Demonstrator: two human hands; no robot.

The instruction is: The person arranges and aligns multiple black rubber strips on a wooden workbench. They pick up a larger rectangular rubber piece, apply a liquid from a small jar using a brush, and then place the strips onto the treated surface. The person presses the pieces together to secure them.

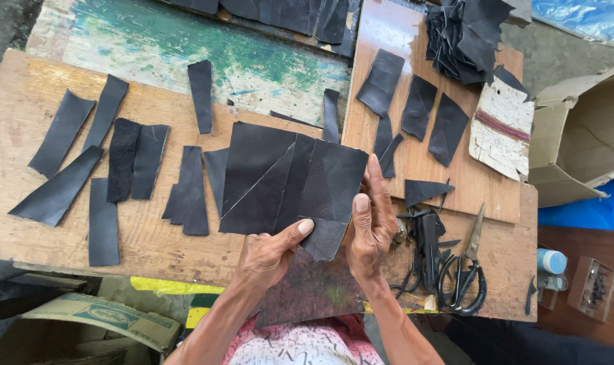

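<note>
A fan of several black leather pieces (pixel 287 179) is held above the wooden work board (pixel 151 236). My left hand (pixel 270 253) grips its lower edge, thumb pressed on top. Along its right edge lies my right hand (pixel 372 226), fingers upright and thumb on the leather. Under both hands a dark worn board (pixel 314 294) rests on my lap.
Black leather strips (pixel 84 169) lie spread over the left of the board. More cut pieces (pixel 422 115) and a stack (pixel 466 34) sit on a wooden plank at the right. Scissors (pixel 466 274) lie at the right front, beside scraps (pixel 425 243). A cardboard box (pixel 580 135) stands at the far right.
</note>
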